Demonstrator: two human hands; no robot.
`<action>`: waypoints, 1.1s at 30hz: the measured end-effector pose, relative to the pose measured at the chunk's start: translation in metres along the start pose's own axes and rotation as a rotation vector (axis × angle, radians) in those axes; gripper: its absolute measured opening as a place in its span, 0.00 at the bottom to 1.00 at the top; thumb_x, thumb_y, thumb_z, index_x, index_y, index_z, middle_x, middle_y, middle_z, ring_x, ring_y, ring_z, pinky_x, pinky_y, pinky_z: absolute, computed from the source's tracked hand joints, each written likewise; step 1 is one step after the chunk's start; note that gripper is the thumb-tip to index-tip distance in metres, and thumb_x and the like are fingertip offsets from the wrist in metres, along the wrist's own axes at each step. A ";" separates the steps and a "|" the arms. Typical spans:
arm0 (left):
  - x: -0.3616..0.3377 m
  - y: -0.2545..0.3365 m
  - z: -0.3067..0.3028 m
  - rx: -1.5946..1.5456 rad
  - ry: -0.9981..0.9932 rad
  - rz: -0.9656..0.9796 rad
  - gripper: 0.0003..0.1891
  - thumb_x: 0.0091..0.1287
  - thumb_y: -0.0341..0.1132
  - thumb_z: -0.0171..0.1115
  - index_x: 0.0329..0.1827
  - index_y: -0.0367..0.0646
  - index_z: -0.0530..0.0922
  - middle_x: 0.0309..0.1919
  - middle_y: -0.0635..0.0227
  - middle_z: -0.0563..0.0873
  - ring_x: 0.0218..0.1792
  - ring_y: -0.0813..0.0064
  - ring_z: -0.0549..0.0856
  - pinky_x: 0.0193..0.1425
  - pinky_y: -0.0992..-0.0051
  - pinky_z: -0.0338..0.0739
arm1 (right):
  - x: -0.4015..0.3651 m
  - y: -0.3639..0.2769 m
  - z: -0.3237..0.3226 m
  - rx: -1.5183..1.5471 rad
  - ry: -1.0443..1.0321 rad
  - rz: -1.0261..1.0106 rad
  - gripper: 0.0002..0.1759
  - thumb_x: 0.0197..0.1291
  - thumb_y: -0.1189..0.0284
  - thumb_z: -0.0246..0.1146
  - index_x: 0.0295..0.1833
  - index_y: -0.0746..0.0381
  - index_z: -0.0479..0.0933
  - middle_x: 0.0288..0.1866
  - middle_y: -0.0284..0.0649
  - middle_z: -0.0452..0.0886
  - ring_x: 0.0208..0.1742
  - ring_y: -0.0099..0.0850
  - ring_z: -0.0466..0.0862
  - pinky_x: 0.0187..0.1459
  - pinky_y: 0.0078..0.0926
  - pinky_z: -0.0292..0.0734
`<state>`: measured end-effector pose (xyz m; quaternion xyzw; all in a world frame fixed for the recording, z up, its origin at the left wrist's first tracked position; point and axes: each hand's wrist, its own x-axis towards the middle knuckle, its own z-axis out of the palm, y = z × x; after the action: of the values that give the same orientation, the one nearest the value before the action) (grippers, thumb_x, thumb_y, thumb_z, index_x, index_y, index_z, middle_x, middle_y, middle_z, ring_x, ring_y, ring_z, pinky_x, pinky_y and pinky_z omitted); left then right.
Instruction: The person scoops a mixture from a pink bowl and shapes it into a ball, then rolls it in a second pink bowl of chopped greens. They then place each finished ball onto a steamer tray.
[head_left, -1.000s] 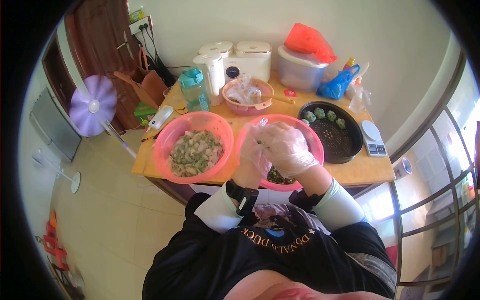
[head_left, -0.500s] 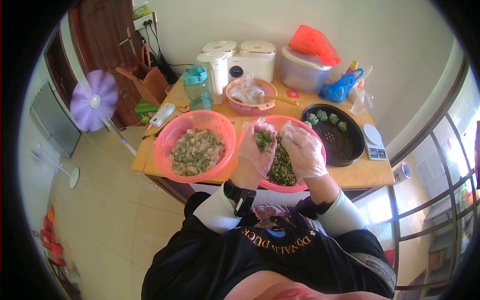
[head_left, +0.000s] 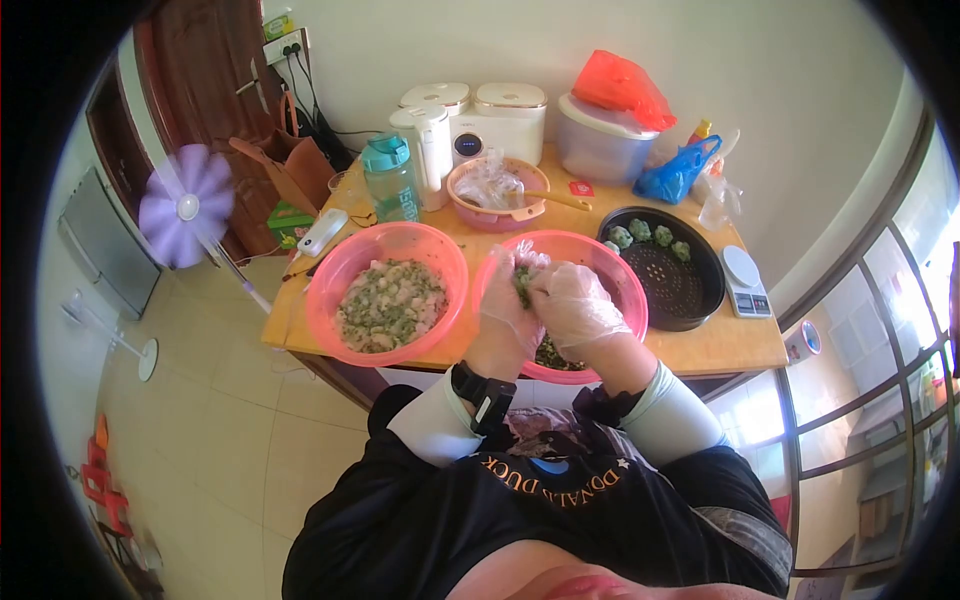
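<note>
The green clump (head_left: 522, 285) sat over the darker-filling bowl (head_left: 626, 270), cupped in my left hand (head_left: 508, 310), its visible part longest pointing away from me; my right hand (head_left: 580, 308) bunched beside it, contents hidden.

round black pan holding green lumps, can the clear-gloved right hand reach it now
Probably yes: the right hand is near the pan, and only the round pink plastic bowl's rim seems between, though it's busy beside the left hand.
</note>
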<state>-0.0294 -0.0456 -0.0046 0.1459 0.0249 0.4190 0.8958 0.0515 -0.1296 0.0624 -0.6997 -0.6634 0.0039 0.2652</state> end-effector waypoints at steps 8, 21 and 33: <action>-0.005 0.005 0.005 0.017 0.098 -0.014 0.21 0.83 0.55 0.47 0.48 0.46 0.78 0.41 0.66 0.84 0.45 0.69 0.84 0.56 0.67 0.83 | -0.001 0.008 0.009 -0.151 0.347 -0.551 0.18 0.61 0.70 0.60 0.56 0.61 0.82 0.47 0.48 0.85 0.47 0.51 0.84 0.50 0.48 0.82; -0.016 0.012 0.013 0.080 0.124 -0.103 0.21 0.81 0.55 0.50 0.45 0.46 0.78 0.42 0.66 0.84 0.45 0.68 0.85 0.51 0.65 0.84 | -0.006 0.001 0.004 -0.191 0.214 -0.462 0.10 0.51 0.68 0.69 0.41 0.54 0.87 0.44 0.39 0.85 0.43 0.44 0.84 0.45 0.41 0.82; 0.004 0.007 -0.014 -0.061 -0.092 0.055 0.15 0.82 0.45 0.52 0.45 0.43 0.78 0.41 0.65 0.84 0.45 0.67 0.85 0.55 0.66 0.83 | -0.016 0.001 0.008 0.578 0.378 0.117 0.20 0.69 0.72 0.59 0.65 0.61 0.80 0.65 0.50 0.81 0.64 0.42 0.83 0.67 0.38 0.75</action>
<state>-0.0341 -0.0348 -0.0155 0.1382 -0.0332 0.4370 0.8881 0.0474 -0.1417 0.0501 -0.6207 -0.5328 0.0771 0.5700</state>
